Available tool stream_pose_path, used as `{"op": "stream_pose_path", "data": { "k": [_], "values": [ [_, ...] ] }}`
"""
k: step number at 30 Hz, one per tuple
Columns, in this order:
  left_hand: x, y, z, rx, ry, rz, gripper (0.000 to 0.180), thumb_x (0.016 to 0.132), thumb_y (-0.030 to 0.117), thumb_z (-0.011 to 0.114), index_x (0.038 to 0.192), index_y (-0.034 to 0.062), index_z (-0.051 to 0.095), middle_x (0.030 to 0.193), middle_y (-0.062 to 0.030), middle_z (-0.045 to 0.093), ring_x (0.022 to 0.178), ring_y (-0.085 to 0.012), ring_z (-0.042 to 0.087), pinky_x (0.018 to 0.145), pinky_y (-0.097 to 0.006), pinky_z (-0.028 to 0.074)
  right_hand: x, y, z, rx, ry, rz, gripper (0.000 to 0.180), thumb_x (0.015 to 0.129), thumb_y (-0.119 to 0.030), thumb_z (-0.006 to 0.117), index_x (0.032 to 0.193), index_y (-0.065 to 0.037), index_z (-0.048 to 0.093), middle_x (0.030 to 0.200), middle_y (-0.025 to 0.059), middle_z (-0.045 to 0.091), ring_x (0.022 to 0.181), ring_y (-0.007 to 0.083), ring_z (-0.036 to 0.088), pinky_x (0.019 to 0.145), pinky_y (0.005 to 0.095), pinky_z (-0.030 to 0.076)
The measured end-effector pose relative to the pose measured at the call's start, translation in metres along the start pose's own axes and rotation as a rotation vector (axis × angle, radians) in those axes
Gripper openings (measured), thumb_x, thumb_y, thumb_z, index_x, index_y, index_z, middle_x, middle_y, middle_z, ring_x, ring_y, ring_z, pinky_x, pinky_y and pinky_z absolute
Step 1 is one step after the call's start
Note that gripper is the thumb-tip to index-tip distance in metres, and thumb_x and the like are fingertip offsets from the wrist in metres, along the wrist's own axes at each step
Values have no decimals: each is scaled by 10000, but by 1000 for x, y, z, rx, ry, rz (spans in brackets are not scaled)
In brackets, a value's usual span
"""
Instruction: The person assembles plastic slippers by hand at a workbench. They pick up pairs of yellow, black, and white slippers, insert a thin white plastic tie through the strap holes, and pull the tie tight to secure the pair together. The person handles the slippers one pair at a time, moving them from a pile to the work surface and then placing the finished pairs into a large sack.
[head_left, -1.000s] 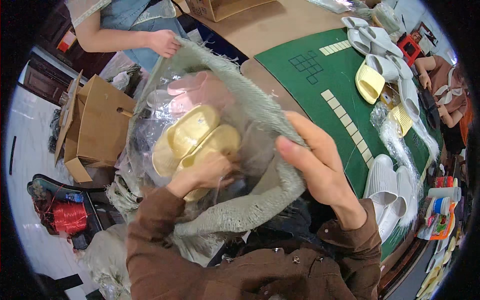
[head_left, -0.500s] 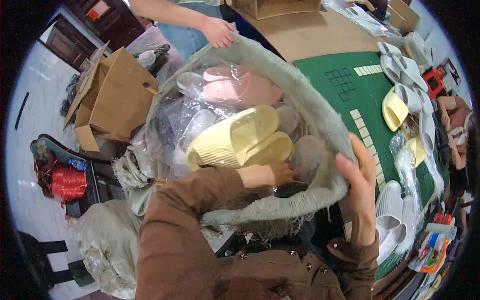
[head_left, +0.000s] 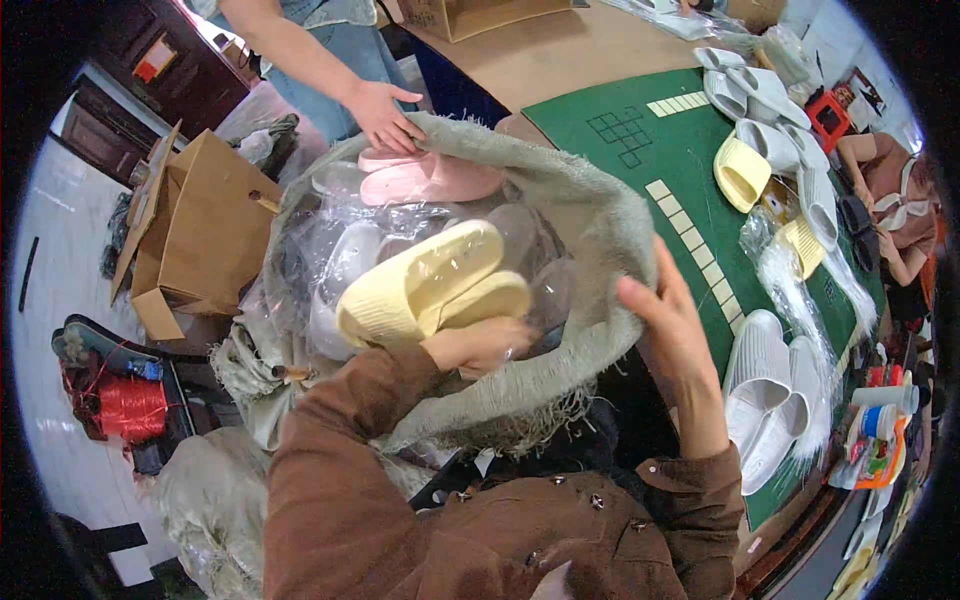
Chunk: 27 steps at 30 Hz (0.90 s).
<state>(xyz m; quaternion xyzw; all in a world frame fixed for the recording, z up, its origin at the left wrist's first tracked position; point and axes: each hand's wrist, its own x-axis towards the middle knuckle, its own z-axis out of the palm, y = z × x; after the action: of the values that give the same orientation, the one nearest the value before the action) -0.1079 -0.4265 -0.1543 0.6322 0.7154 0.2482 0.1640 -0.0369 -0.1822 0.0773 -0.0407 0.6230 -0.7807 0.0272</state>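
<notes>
A grey-green woven sack (head_left: 600, 230) with a frayed rim stands open in front of me, filled with slippers in clear plastic bags. My right hand (head_left: 672, 320) grips the sack's right rim, thumb inside and fingers outside. My left hand (head_left: 482, 345) is inside the sack, just below a pair of yellow slippers (head_left: 425, 285); its fingers are blurred and partly hidden. Pink slippers (head_left: 430, 180) lie at the far side of the sack, and a white slipper (head_left: 352, 252) sits left of the yellow pair. Another person's hand (head_left: 385, 115) rests at the far rim, fingers spread.
At the left stand an open cardboard box (head_left: 210, 215) and a spool of red twine (head_left: 133, 410). A green-topped table (head_left: 590, 130) at the right bears white slippers (head_left: 765, 395), a yellow slipper (head_left: 742, 172) and plastic wrap. A second co-worker (head_left: 890, 190) sits beyond it.
My left hand has risen from lower among the slippers. The other person's fingers have loosened from the far rim and spread. My right hand keeps its hold; the whole view has shifted.
</notes>
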Motion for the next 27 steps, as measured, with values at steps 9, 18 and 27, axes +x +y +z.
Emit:
{"op": "stream_pose_path", "data": {
  "k": [9,18,27],
  "values": [
    [1,125,-135,-62,38,-233,266,849,137,595,1061,-23,601,1187,-180,614,1083,-365,589,866,-404,496,-31,-7,-19,-244,148,30,745,862,-161,672,1504,-100,298,1142,65,578,1037,149,557,927,283,419],
    [-24,44,-152,238,658,-745,466,888,402,596,1213,69,617,1238,-179,571,1183,-352,497,1012,-461,361,-17,2,-18,-279,153,-212,355,891,-82,594,1245,-82,619,1040,24,592,867,101,494,799,247,423],
    [25,-28,-106,270,409,-636,357,895,271,580,1121,-2,623,1193,-206,579,1109,-386,518,937,-474,392,-36,12,-15,-437,77,-435,327,910,-116,571,1228,-59,617,1054,105,605,1001,218,575,910,336,446]
  ]
}}
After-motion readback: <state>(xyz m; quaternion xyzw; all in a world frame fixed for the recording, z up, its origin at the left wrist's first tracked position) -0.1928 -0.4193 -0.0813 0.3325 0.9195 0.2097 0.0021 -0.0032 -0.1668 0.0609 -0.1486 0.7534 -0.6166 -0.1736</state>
